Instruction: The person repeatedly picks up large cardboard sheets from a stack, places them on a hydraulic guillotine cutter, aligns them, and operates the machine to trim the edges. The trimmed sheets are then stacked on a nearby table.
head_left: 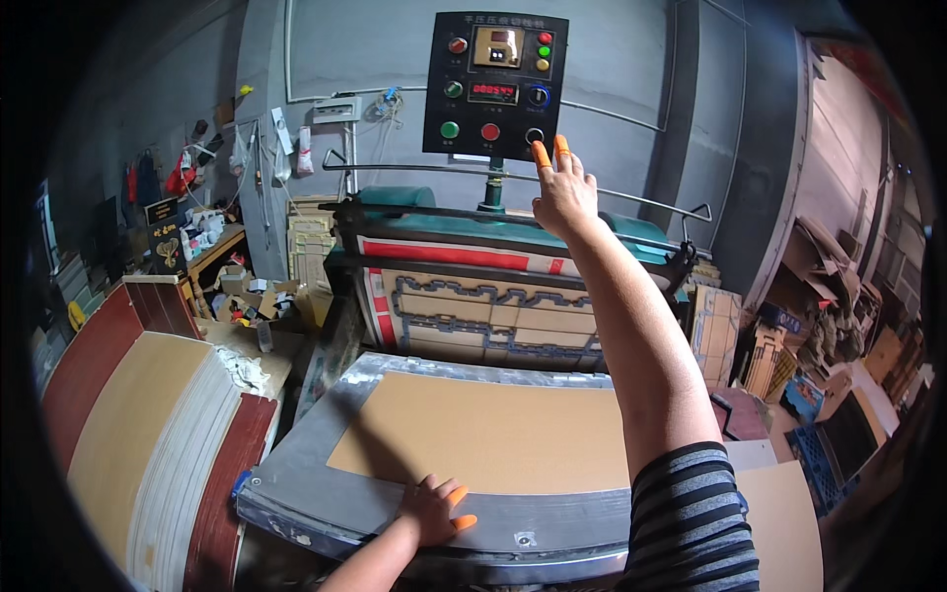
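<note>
My right hand (565, 192) is raised to the black control panel (496, 84). Orange finger cots cover two outstretched fingertips, which reach the black knob (534, 136) at the panel's lower right; whether they press it I cannot tell. Below, my left hand (431, 511) lies with fingers spread at the near edge of a brown cardboard sheet (493, 434), and it also wears orange cots. The sheet rests on the grey metal bed (306, 493) of a die-cutting press. Behind it stands the die board (483, 316), with dark cutting shapes on wood. Both hands hold nothing.
At left, a tall stack of board sheets (128, 434) stands between red-brown panels. Another brown sheet (784, 523) lies right of the bed. A metal guard rail (631, 200) crosses above the green press body. Cluttered bench (229, 242) at far left; scrap cardboard (824, 261) at right.
</note>
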A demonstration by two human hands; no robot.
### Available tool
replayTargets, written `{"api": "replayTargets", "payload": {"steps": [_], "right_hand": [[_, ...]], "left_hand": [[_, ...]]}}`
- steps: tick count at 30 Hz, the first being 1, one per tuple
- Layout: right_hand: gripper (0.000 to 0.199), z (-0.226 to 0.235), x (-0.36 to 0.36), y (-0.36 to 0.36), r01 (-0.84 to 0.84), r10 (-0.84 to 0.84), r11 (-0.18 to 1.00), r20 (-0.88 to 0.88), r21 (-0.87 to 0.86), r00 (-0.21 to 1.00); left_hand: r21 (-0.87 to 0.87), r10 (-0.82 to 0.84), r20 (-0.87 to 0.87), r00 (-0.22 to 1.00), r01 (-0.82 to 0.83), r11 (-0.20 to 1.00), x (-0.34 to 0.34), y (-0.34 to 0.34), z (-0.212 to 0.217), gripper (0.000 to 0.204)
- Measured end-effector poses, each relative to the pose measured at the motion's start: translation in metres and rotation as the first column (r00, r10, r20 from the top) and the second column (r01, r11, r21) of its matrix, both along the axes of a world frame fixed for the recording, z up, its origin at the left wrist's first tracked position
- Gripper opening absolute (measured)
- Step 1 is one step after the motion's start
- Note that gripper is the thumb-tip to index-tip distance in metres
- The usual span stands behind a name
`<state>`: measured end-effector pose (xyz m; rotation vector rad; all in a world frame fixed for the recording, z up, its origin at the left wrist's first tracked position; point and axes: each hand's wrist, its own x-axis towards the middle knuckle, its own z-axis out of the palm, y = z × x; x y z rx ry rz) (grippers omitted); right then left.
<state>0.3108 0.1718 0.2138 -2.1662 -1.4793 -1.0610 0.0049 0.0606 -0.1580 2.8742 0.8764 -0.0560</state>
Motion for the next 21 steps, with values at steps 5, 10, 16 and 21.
{"api": "replayTargets", "payload": {"steps": [5,10,16,21], "right_hand": [[0.062,0.013,-0.002,0.018,0.038,-0.034,0.999,-0.134,0.025,0.990],[0.058,0.043,-0.019,-0.001,0.016,-0.028,0.998,-0.239,-0.054,0.971],[0.058,-0.004,-0.025,-0.063,-0.395,0.372,0.886,0.137,0.242,0.918],[0.051,-0.044,-0.032,-0.174,-0.499,0.490,0.863,0.108,0.078,0.865]], "left_hand": [[0.035,-0.007,0.069,0.998,0.004,0.999,-0.004,-0.002,-0.008,0.066],[0.076,-0.019,0.229,0.973,0.001,0.997,-0.008,-0.004,-0.016,0.064],[0.071,-0.010,0.051,0.999,0.007,0.997,-0.005,-0.003,-0.009,0.064],[-0.270,-0.011,0.122,0.993,0.044,0.962,0.051,0.063,0.035,0.057]]}}
